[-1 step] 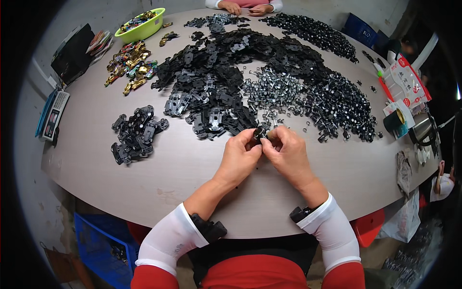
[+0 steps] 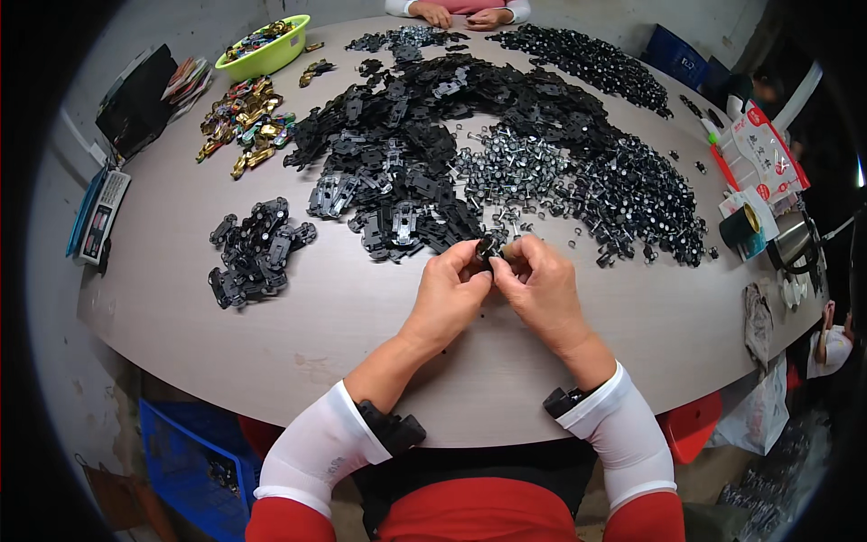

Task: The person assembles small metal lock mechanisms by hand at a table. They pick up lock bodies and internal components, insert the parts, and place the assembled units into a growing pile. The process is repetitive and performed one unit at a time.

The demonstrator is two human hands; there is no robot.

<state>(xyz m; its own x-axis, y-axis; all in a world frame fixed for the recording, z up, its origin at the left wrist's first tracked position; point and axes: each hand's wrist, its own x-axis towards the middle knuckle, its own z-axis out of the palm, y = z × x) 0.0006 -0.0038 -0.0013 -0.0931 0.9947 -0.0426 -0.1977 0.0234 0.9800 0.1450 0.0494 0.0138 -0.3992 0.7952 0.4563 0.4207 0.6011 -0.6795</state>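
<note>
My left hand (image 2: 452, 294) and my right hand (image 2: 542, 287) meet over the middle of the grey table (image 2: 343, 334), fingertips pinched together on one small black plastic part (image 2: 489, 247). Just beyond my fingers lies a big heap of black plastic parts (image 2: 406, 154). To its right spreads a pile of small metal-and-black pieces (image 2: 578, 181). A smaller group of black parts (image 2: 253, 253) lies apart, to the left of my left hand. White sleeves cover both forearms.
A green bowl (image 2: 266, 45) and colourful small pieces (image 2: 244, 117) are at the far left, a calculator (image 2: 99, 217) at the left edge. Another person's hands (image 2: 465, 14) rest at the far side. Bags (image 2: 763, 154) and a tape roll (image 2: 741, 226) sit right.
</note>
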